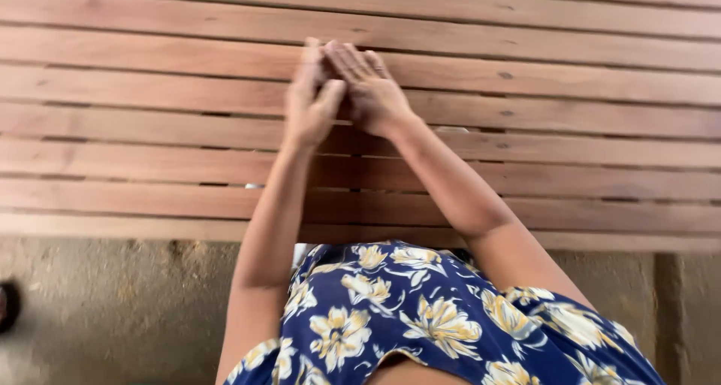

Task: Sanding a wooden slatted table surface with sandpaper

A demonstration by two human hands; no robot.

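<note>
Hands: left hand (309, 99) meets right hand (372, 92) over slatted bench (150, 92) | fingers straight, together | apparently holding nothing

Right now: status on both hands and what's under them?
Left hand and right hand pressed together, fingertips touching, nothing visibly held. Both hover over the reddish-brown slatted wooden bench. Nothing else seen on the slats.

Below the reddish-brown slatted bench (150, 92) I see my navy dress (420, 317) patterned with cream-and-yellow flowers, beside grey-brown concrete floor (113, 302).
</note>
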